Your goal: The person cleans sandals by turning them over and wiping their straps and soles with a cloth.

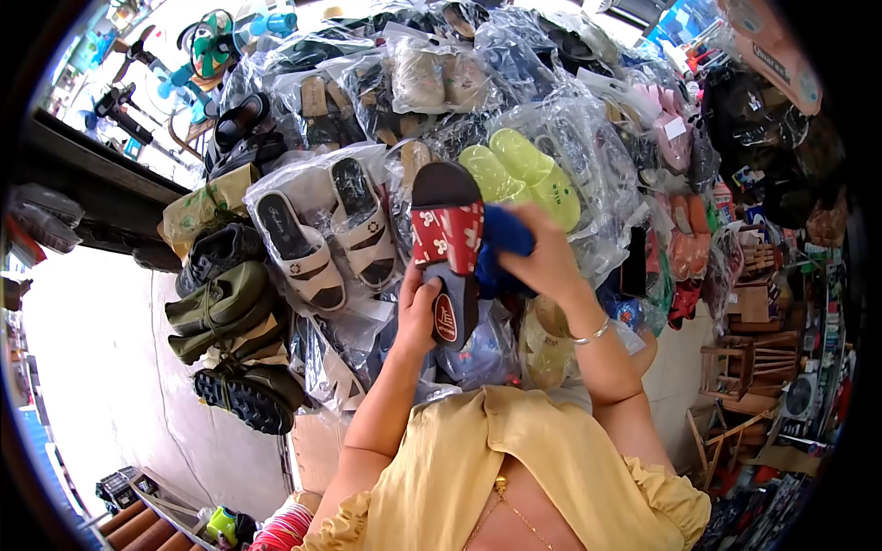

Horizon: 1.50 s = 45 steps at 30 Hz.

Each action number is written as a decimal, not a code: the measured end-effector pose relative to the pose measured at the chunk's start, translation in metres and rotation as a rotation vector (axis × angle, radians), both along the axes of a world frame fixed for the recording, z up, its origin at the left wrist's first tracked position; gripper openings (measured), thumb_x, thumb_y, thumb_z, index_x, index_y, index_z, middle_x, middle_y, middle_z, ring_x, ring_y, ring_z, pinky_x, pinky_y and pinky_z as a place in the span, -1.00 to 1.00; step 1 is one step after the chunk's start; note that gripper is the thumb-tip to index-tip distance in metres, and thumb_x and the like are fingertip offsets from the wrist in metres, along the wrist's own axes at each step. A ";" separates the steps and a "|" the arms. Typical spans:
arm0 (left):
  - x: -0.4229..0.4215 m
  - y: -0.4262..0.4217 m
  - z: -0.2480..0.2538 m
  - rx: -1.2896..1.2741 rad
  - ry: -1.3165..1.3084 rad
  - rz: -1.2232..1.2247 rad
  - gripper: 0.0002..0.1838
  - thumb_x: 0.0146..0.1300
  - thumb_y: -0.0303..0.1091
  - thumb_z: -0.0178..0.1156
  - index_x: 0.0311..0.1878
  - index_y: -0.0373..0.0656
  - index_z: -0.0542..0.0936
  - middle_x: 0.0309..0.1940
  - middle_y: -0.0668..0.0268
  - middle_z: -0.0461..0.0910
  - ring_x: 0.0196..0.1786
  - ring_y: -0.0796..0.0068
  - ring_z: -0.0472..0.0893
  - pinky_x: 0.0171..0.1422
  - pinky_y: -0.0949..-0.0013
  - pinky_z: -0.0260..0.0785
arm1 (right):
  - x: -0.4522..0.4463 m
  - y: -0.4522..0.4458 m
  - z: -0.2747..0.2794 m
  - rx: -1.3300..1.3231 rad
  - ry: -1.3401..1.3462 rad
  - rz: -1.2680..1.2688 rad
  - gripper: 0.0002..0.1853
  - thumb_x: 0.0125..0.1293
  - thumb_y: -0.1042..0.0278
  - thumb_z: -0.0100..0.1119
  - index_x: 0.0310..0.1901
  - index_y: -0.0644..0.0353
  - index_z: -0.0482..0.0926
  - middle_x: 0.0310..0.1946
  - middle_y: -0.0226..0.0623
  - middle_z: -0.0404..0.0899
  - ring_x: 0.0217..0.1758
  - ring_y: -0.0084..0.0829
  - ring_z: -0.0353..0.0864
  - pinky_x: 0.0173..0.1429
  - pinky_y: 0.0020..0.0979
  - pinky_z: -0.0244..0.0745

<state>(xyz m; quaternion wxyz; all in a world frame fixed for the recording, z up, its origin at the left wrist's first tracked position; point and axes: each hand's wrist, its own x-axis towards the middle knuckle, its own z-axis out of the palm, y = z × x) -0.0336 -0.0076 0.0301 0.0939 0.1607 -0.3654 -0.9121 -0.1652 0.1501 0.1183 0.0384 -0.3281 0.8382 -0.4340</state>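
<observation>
In my left hand is a slide sandal with a dark sole and a red strap bearing white figures. My thumb lies along its grey footbed, beside a red oval logo at the heel. My right hand grips a bunched blue cloth against the strap's right side; part of the cloth is hidden by my fingers. Behind them lie lime-green slides in clear plastic. Left of my hands, a pair of white slides with black footbeds rests in a plastic bag.
Bagged footwear is heaped across the stall, with beige shoes at the back. Olive shoes and a black-soled shoe stack at the left edge. Small wooden chairs stand at right. Pale floor shows at left.
</observation>
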 end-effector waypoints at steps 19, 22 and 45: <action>-0.009 0.006 -0.062 0.297 -0.316 -0.151 -0.68 0.55 -0.19 -0.11 0.24 -0.08 0.38 -0.08 0.17 0.61 -0.16 0.22 0.71 -0.07 0.17 0.65 | 0.017 -0.024 0.002 0.101 0.093 0.235 -0.45 -0.05 0.38 0.41 0.08 0.07 0.60 -0.13 -0.16 0.59 -0.05 -0.09 0.63 0.06 -0.23 0.58; -0.009 0.008 -0.067 0.315 -0.269 -0.174 -0.69 0.55 -0.20 -0.11 0.23 -0.08 0.38 -0.08 0.17 0.61 -0.19 0.24 0.71 -0.08 0.20 0.65 | -0.007 -0.035 -0.009 0.116 0.215 0.082 -0.45 -0.03 0.41 0.37 0.10 0.09 0.58 -0.10 -0.12 0.59 -0.05 -0.04 0.62 0.06 -0.19 0.57; -0.005 0.008 -0.062 0.391 -0.282 -0.098 -0.46 0.48 0.10 -0.03 0.24 -0.17 0.43 -0.07 0.04 0.65 -0.14 0.17 0.71 -0.05 0.14 0.65 | 0.022 -0.036 -0.006 0.162 0.032 0.393 -0.47 -0.05 0.37 0.39 0.07 0.02 0.62 -0.11 -0.19 0.60 -0.07 -0.10 0.65 0.05 -0.21 0.58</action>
